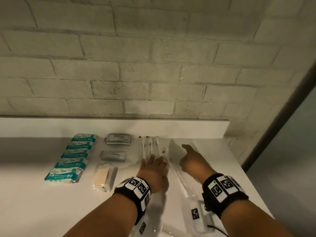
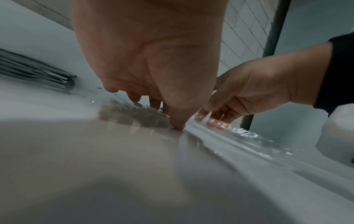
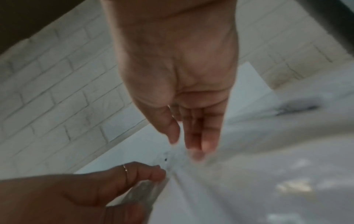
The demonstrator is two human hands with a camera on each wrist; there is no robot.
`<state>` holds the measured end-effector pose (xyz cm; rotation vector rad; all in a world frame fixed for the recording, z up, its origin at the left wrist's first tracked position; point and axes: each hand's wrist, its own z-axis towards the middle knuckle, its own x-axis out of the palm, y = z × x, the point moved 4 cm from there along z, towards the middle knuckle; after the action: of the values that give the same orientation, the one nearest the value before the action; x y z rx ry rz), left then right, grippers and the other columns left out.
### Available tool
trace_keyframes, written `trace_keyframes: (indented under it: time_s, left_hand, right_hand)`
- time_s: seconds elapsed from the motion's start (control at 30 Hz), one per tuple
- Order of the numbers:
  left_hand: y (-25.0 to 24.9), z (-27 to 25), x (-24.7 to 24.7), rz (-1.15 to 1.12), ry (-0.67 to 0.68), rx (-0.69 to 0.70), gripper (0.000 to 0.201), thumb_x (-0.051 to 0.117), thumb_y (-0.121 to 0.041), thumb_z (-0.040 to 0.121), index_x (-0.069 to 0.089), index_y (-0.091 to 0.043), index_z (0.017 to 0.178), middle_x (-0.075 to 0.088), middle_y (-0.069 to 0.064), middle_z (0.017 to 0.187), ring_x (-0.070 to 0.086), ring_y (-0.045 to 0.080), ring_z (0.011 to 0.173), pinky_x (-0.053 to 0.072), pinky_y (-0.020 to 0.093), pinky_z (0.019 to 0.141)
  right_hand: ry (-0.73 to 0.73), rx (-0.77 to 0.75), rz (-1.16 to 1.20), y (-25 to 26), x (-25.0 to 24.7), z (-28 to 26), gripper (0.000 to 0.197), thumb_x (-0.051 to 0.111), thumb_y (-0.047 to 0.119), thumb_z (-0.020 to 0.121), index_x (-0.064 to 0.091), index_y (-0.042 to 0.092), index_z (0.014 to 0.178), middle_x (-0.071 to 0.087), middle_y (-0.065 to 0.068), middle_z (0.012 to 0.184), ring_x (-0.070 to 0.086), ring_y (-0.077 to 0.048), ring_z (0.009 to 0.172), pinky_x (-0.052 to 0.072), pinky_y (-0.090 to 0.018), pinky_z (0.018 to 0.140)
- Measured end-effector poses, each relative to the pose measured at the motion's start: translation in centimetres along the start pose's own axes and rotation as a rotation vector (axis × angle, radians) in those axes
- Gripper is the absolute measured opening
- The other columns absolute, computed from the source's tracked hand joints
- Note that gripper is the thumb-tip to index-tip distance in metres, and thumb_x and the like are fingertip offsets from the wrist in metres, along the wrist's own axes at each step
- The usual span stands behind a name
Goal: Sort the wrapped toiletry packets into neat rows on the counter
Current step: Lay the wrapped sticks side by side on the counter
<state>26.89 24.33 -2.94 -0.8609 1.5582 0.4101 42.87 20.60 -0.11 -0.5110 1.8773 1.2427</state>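
Observation:
Several long clear-wrapped packets (image 1: pixel 150 147) lie side by side at the back centre of the white counter (image 1: pixel 51 202). My left hand (image 1: pixel 153 164) lies over their near ends, fingers stretched forward; in the left wrist view its fingertips (image 2: pixel 134 98) and thumb press down. One more long clear packet (image 1: pixel 179 182) runs diagonally between my hands. My right hand (image 1: pixel 187 158) is just right of it, thumb raised; in the right wrist view its straight fingers (image 3: pixel 195 145) touch the clear wrap (image 2: pixel 239 131). Neither hand lifts anything.
Several teal wipe packets (image 1: pixel 75 154) form a column at the left. Beside them lie two grey packets (image 1: pixel 118 139) (image 1: pixel 113 155) and a clear packet with a beige bar (image 1: pixel 102 177). A white upstand (image 1: pixel 188 129) and brick wall back the counter; a dark frame (image 1: pixel 273 130) borders the right.

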Motion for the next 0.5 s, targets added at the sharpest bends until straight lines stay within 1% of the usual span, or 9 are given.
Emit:
trace_keyframes:
  time_s: [0.07,0.1,0.17,0.2,0.27,0.33,0.37,0.43,0.5]
  left_hand:
    - [0.4,-0.1,0.2,-0.014,0.029,-0.010,0.060,0.040,-0.032,0.097,0.019,-0.022,0.152,0.004,-0.002,0.162,-0.004,0.027,0.149,0.005,0.056,0.117]
    - [0.5,-0.1,0.3,-0.016,0.041,-0.013,0.059,0.039,-0.033,0.097,0.019,-0.023,0.152,0.002,-0.002,0.162,-0.005,0.027,0.149,0.006,0.058,0.117]
    - [0.5,0.0,0.3,-0.015,0.048,-0.018,0.059,0.039,-0.034,0.098,0.018,-0.023,0.152,0.001,-0.002,0.162,-0.006,0.027,0.149,0.007,0.059,0.116]
    - [0.5,0.1,0.3,-0.022,0.047,-0.020,0.059,0.039,-0.033,0.097,0.019,-0.023,0.152,0.001,-0.002,0.162,-0.006,0.027,0.149,0.007,0.060,0.116]
    - [0.4,0.1,0.4,-0.046,0.053,-0.030,0.060,0.040,-0.031,0.096,0.019,-0.023,0.151,0.002,-0.002,0.162,-0.007,0.027,0.149,0.006,0.060,0.116]
    - [0.4,0.3,0.6,-0.059,0.062,-0.032,0.062,0.042,-0.033,0.094,0.019,-0.023,0.151,0.002,-0.002,0.162,-0.007,0.027,0.149,0.006,0.061,0.116]
    - [0.4,0.3,0.6,-0.064,0.055,-0.033,0.062,0.042,-0.033,0.094,0.020,-0.023,0.151,0.002,-0.002,0.162,-0.007,0.027,0.149,0.006,0.061,0.116]
    - [0.4,0.3,0.6,-0.073,0.036,-0.038,0.061,0.043,-0.031,0.094,0.022,-0.022,0.150,0.003,-0.001,0.162,-0.005,0.026,0.149,0.007,0.060,0.116]
    - [0.4,0.1,0.6,-0.071,0.042,-0.034,0.060,0.042,-0.031,0.095,0.022,-0.022,0.150,0.003,-0.001,0.162,-0.005,0.027,0.149,0.007,0.060,0.116]
  right_hand:
    - [-0.062,-0.033,-0.055,0.4,-0.4,0.2,0.067,0.046,0.001,0.088,0.027,0.020,0.150,0.060,-0.013,0.127,0.060,-0.028,0.112,0.050,-0.033,0.091]
    - [-0.068,-0.041,-0.109,0.3,-0.3,0.1,0.063,0.045,0.003,0.089,0.029,0.018,0.149,0.058,-0.013,0.130,0.058,-0.027,0.115,0.048,-0.032,0.093]
    - [-0.040,-0.035,-0.207,0.4,-0.2,-0.4,0.050,0.052,0.018,0.091,0.042,0.016,0.140,0.057,-0.011,0.128,0.059,-0.026,0.113,0.049,-0.030,0.090]
    - [0.002,-0.031,-0.243,0.7,0.1,-0.9,0.050,0.057,0.031,0.089,0.046,0.015,0.135,0.058,-0.009,0.127,0.059,-0.026,0.112,0.049,-0.030,0.089]
    - [0.118,-0.036,-0.255,1.4,1.1,-2.0,0.067,0.065,0.051,0.081,0.047,0.013,0.134,0.058,-0.006,0.130,0.058,-0.024,0.115,0.048,-0.030,0.092]
    - [0.186,-0.042,-0.322,1.8,2.6,-2.7,0.077,0.066,0.057,0.077,0.046,0.011,0.134,0.057,-0.007,0.130,0.057,-0.023,0.115,0.047,-0.029,0.088]
    - [0.192,-0.047,-0.389,2.0,3.1,-2.8,0.074,0.066,0.055,0.077,0.047,0.010,0.133,0.057,-0.008,0.128,0.058,-0.024,0.113,0.046,-0.029,0.085]
    - [0.152,-0.029,-0.465,2.0,3.7,-1.9,0.057,0.066,0.038,0.081,0.050,0.009,0.127,0.059,-0.010,0.125,0.059,-0.025,0.111,0.046,-0.028,0.083]
    - [0.111,0.004,-0.424,1.7,3.7,-1.0,0.043,0.059,0.022,0.085,0.053,0.007,0.124,0.061,-0.012,0.124,0.059,-0.027,0.113,0.047,-0.027,0.086]
